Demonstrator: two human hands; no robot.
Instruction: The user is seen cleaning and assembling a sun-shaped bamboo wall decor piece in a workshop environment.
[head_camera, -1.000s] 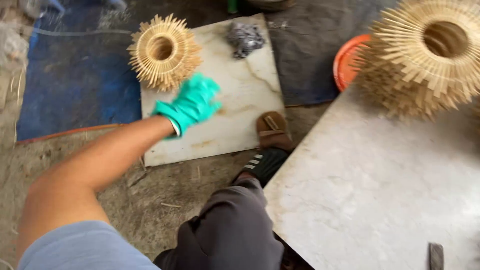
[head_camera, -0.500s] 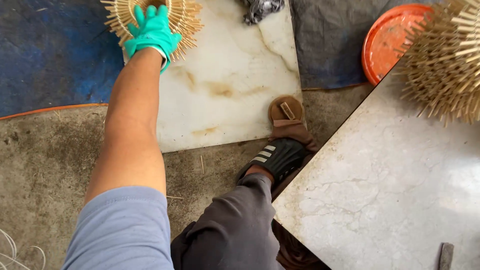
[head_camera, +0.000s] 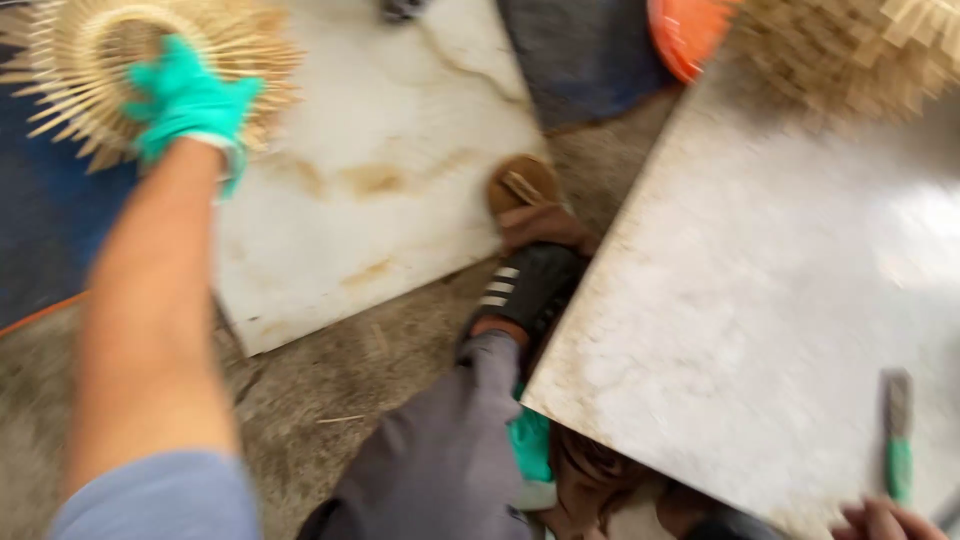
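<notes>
Left hand (head_camera: 185, 100), green-gloved, closed on rim of stick-spoked ring (head_camera: 130, 75), far left, partly over pale slab (head_camera: 370, 180). Right hand (head_camera: 885, 520) near right edge; grip can't tell. Blurred.

Single head view looks steeply down, close over the floor tiles (head_camera: 380, 180).

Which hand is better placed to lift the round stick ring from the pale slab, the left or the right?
Probably the left. The left hand, in a green glove, already rests on the round stick ring at the edge of the pale slab. The right hand is far away at the bottom edge, near a green-handled tool.
</notes>
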